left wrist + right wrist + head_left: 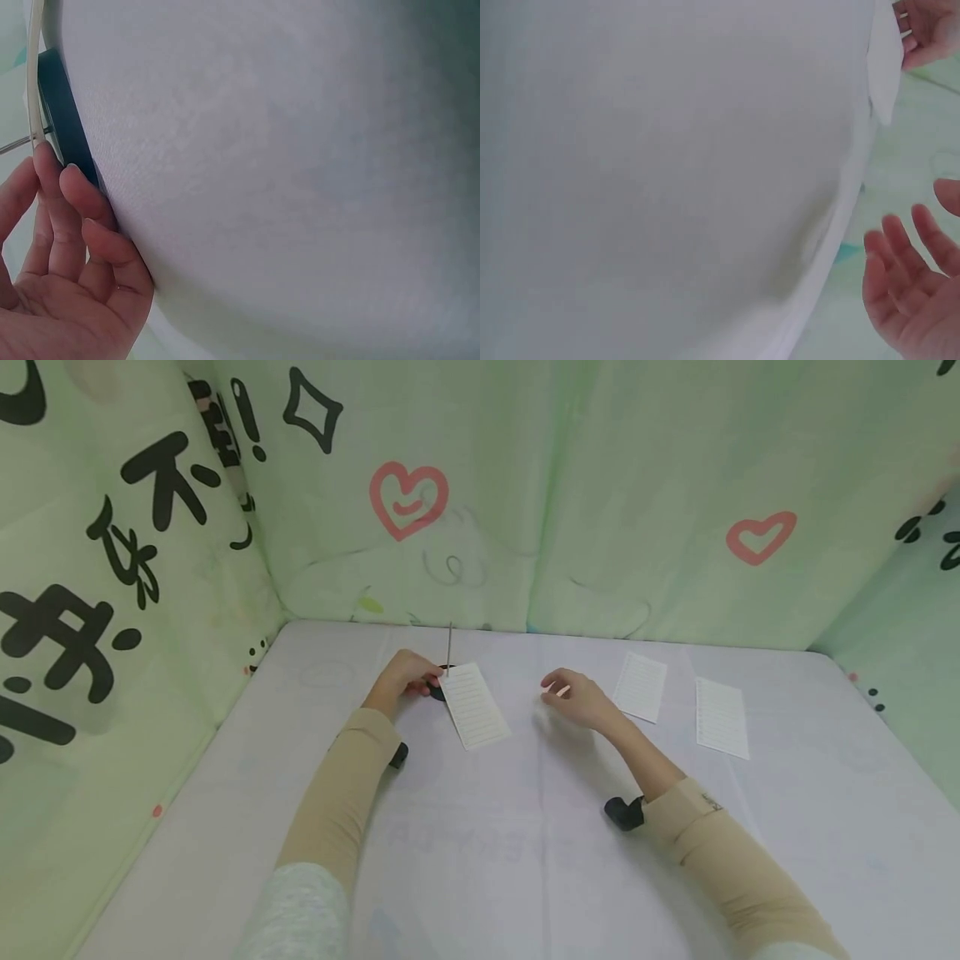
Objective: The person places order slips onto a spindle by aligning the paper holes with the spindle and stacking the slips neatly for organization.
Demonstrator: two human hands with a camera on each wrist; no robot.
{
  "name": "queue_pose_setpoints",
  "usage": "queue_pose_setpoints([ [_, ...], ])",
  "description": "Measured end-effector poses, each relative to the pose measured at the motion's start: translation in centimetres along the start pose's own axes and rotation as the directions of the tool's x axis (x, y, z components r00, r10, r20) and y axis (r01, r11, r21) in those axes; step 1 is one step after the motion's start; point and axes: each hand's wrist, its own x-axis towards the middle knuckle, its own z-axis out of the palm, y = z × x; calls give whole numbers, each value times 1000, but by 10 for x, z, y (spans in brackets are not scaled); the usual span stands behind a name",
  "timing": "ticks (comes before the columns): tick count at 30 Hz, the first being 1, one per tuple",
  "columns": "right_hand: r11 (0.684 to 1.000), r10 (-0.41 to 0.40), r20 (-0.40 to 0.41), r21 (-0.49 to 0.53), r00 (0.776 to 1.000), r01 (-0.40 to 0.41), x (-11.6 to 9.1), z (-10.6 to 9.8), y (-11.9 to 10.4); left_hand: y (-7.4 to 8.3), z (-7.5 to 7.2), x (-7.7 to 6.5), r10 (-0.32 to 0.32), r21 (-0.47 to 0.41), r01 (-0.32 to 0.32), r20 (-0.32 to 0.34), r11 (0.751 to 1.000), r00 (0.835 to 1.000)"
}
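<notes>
My left hand [403, 678] pinches the corner of a white lined paper sheet [476, 710] at the left back of the table. A thin metal spike [450, 643] stands upright at that corner, and in the left wrist view the sheet, seen edge-on, has the spike [15, 145] passing through it. Just under the sheet lies the spike's black base [69, 120], with my curled lower fingers right beside it. My right hand [581, 700] hovers over the table to the right of the sheet, fingers loosely bent and holding nothing.
Two more lined sheets lie on the right, one [641, 687] just beyond my right hand and another [722, 718] farther right. A white cloth covers the table [480, 843]. Pale green curtains [585, 510] with printed hearts and characters enclose its back and sides.
</notes>
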Motion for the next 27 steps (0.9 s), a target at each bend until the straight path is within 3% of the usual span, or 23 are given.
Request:
queue_pose_setpoints([
  [5,984,-3,-44,-180,999,-5,1,-15,20,-1,0,2,4,4,-4,7,1000,1000],
  [12,910,121,-27,-395,992,-121,7,-43,54,-2,-1,2,12,-7,-12,10,1000,1000],
  [20,843,240,-8,-493,971,-213,17,-70,89,0,-1,1,20,-20,-19,20,1000,1000],
  [27,831,302,11,-493,953,-258,13,-90,114,0,-3,0,24,-21,-23,24,1000,999],
])
